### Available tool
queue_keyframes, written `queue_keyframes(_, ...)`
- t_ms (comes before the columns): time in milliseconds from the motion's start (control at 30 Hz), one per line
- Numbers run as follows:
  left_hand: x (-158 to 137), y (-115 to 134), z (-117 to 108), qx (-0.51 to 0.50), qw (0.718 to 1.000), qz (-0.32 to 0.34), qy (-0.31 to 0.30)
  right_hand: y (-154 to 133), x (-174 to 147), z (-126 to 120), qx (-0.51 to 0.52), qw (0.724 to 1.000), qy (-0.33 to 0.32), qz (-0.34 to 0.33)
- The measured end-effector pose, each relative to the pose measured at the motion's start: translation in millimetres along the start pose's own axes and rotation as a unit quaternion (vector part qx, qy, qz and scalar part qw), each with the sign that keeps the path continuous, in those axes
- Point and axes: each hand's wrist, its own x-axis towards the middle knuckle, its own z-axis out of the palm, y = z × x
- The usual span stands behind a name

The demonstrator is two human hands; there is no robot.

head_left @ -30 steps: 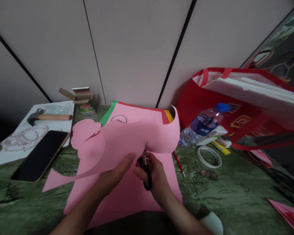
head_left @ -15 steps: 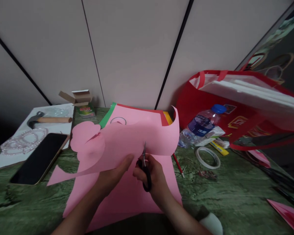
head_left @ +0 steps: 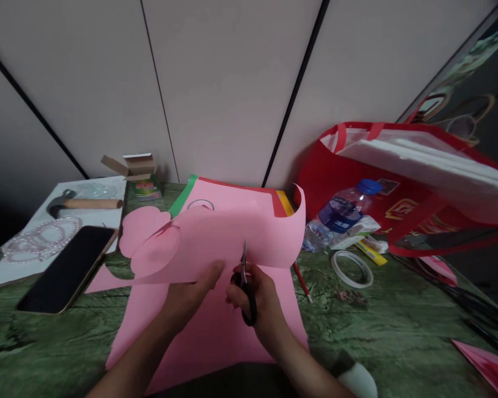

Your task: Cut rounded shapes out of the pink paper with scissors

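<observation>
A pink sheet of paper [head_left: 216,235] is held up by my left hand [head_left: 193,296], its thumb on top and the other fingers hidden beneath. My right hand [head_left: 259,296] is closed round the black handles of a pair of scissors [head_left: 249,301]. The blades point away from me at the paper, a little right of my left thumb. At its right end the sheet curls upward, and a narrow strip trails off to the left. Scalloped pink paper shapes [head_left: 145,229] lie by its left side. More pink paper [head_left: 216,342] is spread underneath on the table.
Left are a phone [head_left: 68,268], a claw hammer [head_left: 91,204], bead strings [head_left: 45,240] and an opened small box [head_left: 145,185]. Right are a red pencil [head_left: 302,282], a tape roll [head_left: 352,269], a plastic bottle [head_left: 340,210] and a red bag [head_left: 373,166]. Black-handled scissors [head_left: 477,307] lie far right.
The left end of the pink sheet, with its trailing strip, has risen slightly and shifted right. My right hand and the scissors have hardly moved.
</observation>
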Motion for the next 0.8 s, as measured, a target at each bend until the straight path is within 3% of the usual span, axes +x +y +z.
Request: queue_keyframes(800,8.5,-10.0,-3.7,0.026,0.999,0.021,-0.021,-4.9,-2.0,1.6,-0.009,1.0,-0.002,-0.002)
